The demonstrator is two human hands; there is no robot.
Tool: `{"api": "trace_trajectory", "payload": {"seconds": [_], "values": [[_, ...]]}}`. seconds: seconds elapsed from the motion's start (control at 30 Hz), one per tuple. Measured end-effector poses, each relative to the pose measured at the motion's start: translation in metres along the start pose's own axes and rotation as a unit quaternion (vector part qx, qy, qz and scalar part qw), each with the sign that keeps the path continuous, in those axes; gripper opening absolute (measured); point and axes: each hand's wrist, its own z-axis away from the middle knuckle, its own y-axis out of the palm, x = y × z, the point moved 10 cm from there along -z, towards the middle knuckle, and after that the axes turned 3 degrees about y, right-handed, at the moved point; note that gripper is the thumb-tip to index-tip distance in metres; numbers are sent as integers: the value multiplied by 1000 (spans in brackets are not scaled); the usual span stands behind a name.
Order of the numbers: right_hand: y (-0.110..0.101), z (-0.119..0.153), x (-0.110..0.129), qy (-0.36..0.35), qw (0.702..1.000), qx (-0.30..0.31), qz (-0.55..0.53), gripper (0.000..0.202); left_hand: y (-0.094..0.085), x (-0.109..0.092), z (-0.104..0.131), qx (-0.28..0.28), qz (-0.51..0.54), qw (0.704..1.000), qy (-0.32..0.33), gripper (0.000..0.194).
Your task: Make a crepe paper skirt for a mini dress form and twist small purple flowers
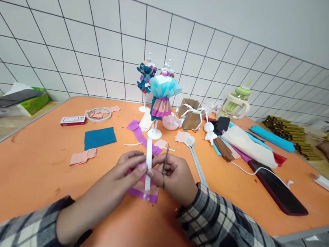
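Note:
Close in front of me, my left hand (129,171) pinches a narrow white strip (149,153) between thumb and fingers. The strip stands nearly upright and crosses a layered piece of pink and purple crepe paper (151,198), partly hidden by my hands. My right hand (177,178) is closed around a slim, pointed metal tool (165,159), its tip pointing up; whether it is tweezers or small scissors I cannot tell. The right thumb meets the strip's edge beside my left thumb. Purple crepe strips (136,130) lie just beyond the hands.
Miniature dress forms, one in a blue-and-pink paper dress (165,88), stand at the back. Left are a blue paper sheet (100,138), tape roll (98,114) and red-and-white box (73,121). Right are folded papers (248,145), a phone (278,188) and a green-lidded bottle (236,102).

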Motion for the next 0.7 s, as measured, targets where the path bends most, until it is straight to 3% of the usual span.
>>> {"api": "trace_trajectory", "payload": {"seconds": [0.07, 0.13, 0.23, 0.3, 0.5, 0.6, 0.7], "values": [[-1, -2, -6, 39, 997, 7, -70, 47, 8, 6, 0, 61, -86, 994, 20, 35], [1, -2, -12, 69, 992, 13, -105, 51, 20, 11, 3, 132, -92, 987, 26, 46], [4, -1, -16, 80, 988, 22, -130, 50, 28, 8, 9, 166, -83, 982, 39, 35], [8, 1, -15, 76, 989, 33, -124, 49, 27, 7, 11, 158, -88, 983, 34, 28], [2, 3, -5, 46, 997, 9, -59, 48, 15, 14, 9, 126, -91, 988, -7, 36], [-7, 3, 0, 27, 998, -27, -52, 49, -1, 9, 5, 73, -85, 994, 11, 40], [-4, 3, 0, 7, 999, -18, -29, 44, -22, -1, 3, -4, -90, 995, 46, 39]]}}
